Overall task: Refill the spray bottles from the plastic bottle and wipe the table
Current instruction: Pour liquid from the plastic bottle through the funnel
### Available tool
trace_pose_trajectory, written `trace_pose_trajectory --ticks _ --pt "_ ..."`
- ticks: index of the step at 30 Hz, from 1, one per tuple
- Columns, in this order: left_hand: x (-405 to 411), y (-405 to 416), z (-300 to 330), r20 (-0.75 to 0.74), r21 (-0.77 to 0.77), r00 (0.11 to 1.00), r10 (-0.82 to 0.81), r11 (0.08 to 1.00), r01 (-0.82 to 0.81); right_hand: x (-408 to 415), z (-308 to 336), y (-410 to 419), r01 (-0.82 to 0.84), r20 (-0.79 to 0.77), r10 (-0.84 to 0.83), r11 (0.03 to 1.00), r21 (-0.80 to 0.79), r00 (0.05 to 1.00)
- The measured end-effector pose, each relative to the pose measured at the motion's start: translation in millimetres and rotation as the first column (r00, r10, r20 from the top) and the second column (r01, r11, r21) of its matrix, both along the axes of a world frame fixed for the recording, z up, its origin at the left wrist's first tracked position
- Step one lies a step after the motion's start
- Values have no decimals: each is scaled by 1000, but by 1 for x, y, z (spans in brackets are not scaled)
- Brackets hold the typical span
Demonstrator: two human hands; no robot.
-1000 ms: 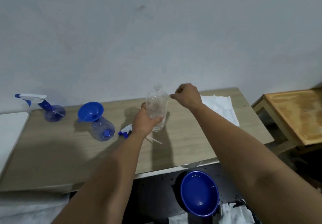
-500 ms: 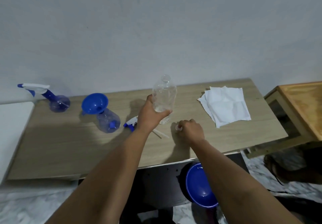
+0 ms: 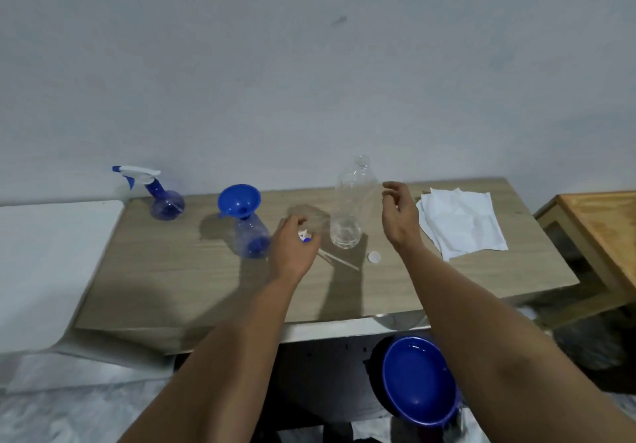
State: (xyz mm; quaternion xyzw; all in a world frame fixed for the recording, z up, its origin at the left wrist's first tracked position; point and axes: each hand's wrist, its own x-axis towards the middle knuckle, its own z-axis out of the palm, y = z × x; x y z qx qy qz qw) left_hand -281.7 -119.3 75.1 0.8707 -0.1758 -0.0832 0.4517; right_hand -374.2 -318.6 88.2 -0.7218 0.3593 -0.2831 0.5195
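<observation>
Standing upright near the middle of the table (image 3: 172, 287), the clear plastic bottle (image 3: 351, 208) is uncapped and nearly empty, with neither hand on it. Its white cap (image 3: 374, 257) lies on the tabletop just to its right. The right hand (image 3: 399, 215) hovers beside the bottle with loosely curved fingers, holding nothing. The left hand (image 3: 292, 253) is lowered over the loose spray head (image 3: 304, 236), whose thin tube (image 3: 339, 261) trails out toward the bottle's base; the fingers curl around it, though the hand hides most of it, so I cannot tell whether they actually grip it. Just left of that hand stands an open spray bottle (image 3: 251, 236) with a blue funnel (image 3: 239, 200) seated in its neck. A second spray bottle (image 3: 161, 198), its trigger head fitted, stands well apart at the back left corner. White paper towels (image 3: 464, 222) lie on the table's right side, and a blue basin (image 3: 418, 379) sits below the front edge.
</observation>
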Motion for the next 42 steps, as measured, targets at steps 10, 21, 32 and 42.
trace_pose_trajectory --ticks 10,21,32,42 --pt "18 94 -23 -211 235 943 256 950 -205 24 8 47 -32 -22 31 999 -43 999" --pt "116 91 -69 -281 -56 958 59 995 -78 79 -2 48 -9 -17 8 995 -99 1000" --pt "122 92 -66 -250 -73 967 -41 997 24 121 51 79 -518 -374 400 801 -301 837" --pt "120 93 -60 -248 -30 967 -50 999 44 136 84 96 -753 -786 335 614 -236 519"
